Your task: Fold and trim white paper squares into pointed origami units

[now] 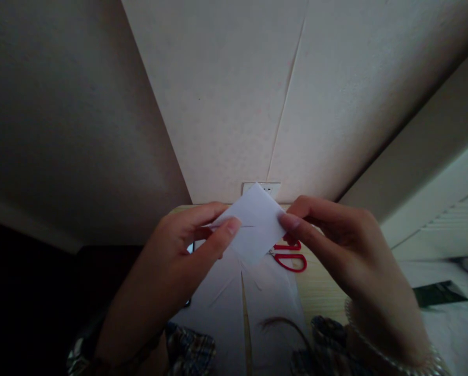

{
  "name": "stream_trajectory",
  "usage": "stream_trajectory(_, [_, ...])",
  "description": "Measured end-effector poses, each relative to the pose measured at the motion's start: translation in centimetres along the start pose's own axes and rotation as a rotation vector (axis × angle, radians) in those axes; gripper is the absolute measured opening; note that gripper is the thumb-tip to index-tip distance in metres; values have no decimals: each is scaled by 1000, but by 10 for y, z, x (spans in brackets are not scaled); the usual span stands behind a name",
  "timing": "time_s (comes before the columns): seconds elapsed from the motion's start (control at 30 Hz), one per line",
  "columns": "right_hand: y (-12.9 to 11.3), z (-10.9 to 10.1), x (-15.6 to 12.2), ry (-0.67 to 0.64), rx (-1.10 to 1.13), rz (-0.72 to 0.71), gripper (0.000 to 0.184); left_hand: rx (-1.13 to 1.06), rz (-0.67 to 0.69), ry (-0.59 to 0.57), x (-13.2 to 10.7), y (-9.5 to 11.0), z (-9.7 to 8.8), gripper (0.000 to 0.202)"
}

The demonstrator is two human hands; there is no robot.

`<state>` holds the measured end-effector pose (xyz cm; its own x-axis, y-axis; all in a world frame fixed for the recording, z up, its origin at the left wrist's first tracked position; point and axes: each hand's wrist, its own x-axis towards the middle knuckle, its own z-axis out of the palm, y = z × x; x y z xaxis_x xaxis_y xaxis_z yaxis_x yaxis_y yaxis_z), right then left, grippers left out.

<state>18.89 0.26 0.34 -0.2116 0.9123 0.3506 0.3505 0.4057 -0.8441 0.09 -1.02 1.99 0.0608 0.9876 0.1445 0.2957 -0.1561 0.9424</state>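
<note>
A folded piece of white paper (pixel 259 216), diamond-shaped, is held up between both hands above the table. My left hand (pixel 197 245) pinches its left corner, thumb on the front face beside a short horizontal slit or crease line. At the right corner, my right hand (pixel 324 235) grips the paper between thumb and fingers. Below and behind the paper lie red-handled scissors (pixel 292 261); their blades are mostly hidden. Under my hands, white paper sheets (pixel 222 313) rest on the table, with a narrow gap between them.
A pale wooden table (pixel 320 287) stands against the wall (pixel 234 104). On the wall just behind the paper is a socket plate (pixel 273 188). A dark device edge shows beside my left hand. At the right, a dark green item (pixel 440 294) lies on a white surface.
</note>
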Motion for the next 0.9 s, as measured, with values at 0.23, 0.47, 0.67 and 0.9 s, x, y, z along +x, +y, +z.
stream_trajectory(0.23, [-3, -1, -1, -34, -22, -60, 35, 19, 75, -74, 5, -3, -3, 19])
stream_trajectory(0.47, [-2, 4, 2, -90, -52, -56, 32, 123, 39, -77, 2, -7, -3, 14])
stream_trajectory(0.67, [-2, 2, 2, -39, -27, -27, 37, 81, 38, -119, 3, -3, -4, 19])
stream_trajectory(0.9, [0, 1, -1, -15, 17, 4, 42, 95, 94, -38, 2, -2, -6, 26])
